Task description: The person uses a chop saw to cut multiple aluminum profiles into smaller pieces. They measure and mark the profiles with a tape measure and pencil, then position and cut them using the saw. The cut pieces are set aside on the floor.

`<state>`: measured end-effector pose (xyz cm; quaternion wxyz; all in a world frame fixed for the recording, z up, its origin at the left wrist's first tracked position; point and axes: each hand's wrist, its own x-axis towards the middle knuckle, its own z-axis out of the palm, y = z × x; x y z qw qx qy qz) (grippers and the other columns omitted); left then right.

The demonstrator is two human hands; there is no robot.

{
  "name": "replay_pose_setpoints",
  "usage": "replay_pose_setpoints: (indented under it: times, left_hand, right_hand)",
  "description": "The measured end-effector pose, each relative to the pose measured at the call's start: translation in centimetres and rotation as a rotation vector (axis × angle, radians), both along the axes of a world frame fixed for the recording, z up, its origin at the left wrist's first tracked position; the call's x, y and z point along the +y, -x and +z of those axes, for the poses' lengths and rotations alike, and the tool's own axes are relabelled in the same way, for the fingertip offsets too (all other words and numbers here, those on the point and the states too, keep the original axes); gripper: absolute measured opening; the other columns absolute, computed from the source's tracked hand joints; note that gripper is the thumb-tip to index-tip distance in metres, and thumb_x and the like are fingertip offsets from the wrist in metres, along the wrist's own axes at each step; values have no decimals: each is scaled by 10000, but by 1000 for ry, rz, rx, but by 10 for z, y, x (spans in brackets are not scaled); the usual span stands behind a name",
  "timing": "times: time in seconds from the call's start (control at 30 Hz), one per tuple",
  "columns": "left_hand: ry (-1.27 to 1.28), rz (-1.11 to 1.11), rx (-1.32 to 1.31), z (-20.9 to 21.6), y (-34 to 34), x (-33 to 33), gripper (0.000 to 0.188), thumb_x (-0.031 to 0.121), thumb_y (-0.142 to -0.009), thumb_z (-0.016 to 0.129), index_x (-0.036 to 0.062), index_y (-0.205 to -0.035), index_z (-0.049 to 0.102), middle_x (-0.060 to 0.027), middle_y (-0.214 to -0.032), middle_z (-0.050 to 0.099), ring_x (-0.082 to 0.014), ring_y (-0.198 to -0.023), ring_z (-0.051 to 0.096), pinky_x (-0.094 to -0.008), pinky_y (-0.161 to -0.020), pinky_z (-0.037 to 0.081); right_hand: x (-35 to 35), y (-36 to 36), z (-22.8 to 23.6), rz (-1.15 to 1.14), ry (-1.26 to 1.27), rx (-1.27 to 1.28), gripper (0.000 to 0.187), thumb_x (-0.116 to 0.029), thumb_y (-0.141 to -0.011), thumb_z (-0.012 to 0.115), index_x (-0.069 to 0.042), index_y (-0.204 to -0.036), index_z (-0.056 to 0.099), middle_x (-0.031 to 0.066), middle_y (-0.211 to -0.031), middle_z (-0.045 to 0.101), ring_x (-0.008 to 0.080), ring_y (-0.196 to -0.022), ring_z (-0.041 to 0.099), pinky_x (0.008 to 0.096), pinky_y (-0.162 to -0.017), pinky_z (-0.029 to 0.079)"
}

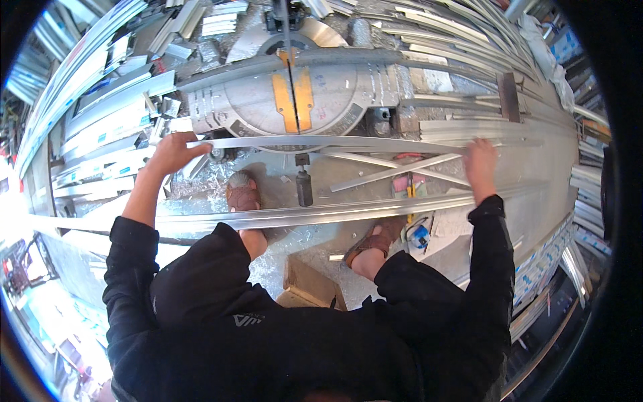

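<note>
A long, flat aluminium strip (348,141) spans the space between my hands, just in front of a mitre saw's round metal base (248,94). My left hand (175,154) is closed on its left end, thumb and fingers pinching it. Over on the right, my right hand (480,163) is smeared by motion but curls around the strip's other end. Yellow insert plates (303,100) flank the dark slot at the middle of the saw base. Closer to me, a wider aluminium profile (288,214) lies crosswise above my feet.
Two thin strips (395,173) cross on the right. A black clamp handle (304,187) projects from the saw's front. Aluminium offcuts (107,127) pile up at left, with long profiles (455,40) at the far right. A wooden block (311,281) and a blue round object (420,236) sit nearer me.
</note>
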<state>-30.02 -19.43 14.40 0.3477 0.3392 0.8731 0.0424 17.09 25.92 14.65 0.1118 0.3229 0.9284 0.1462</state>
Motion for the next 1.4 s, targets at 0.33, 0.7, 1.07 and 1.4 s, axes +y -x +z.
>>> replay_pose_setpoints:
  times: [0.33, 0.7, 1.07, 1.4]
  left_hand:
    - [-139, 179, 134, -34, 44, -23, 560, 455, -875, 762, -50, -1113, 715, -213, -995, 741, -331, -904, 703, -434, -837, 534]
    - [-337, 285, 62, -85, 89, -25, 773, 363, -842, 805, 29, -1451, 466, -248, -1238, 653, -349, -1082, 652, -415, -906, 523]
    - [-225, 222, 247, -66, 92, 13, 823, 527, -815, 790, 25, -1411, 523, -245, -1193, 684, -384, -1139, 654, -443, -969, 514]
    - [225, -233, -185, 19, 10, -93, 533, 521, -896, 705, 12, -1053, 737, -178, -947, 715, -305, -919, 685, -415, -803, 523]
  right_hand:
    - [13, 94, -35, 197, 279, 347, 282, -131, -802, 745, -58, -1067, 678, 129, -1025, 690, 334, -1020, 635, 449, -877, 511]
    - [85, 124, -86, 8, 268, 514, 373, -148, -847, 734, -21, -1192, 671, 202, -1216, 662, 382, -1211, 578, 444, -1042, 460]
    - [76, 153, -80, 22, 299, 376, 405, -167, -872, 726, -27, -1244, 650, 199, -1233, 653, 385, -1162, 599, 445, -1001, 475]
    - [-1, -20, 3, 32, 352, 341, 263, -115, -818, 723, -44, -1064, 663, 139, -1096, 661, 363, -1105, 592, 465, -928, 493]
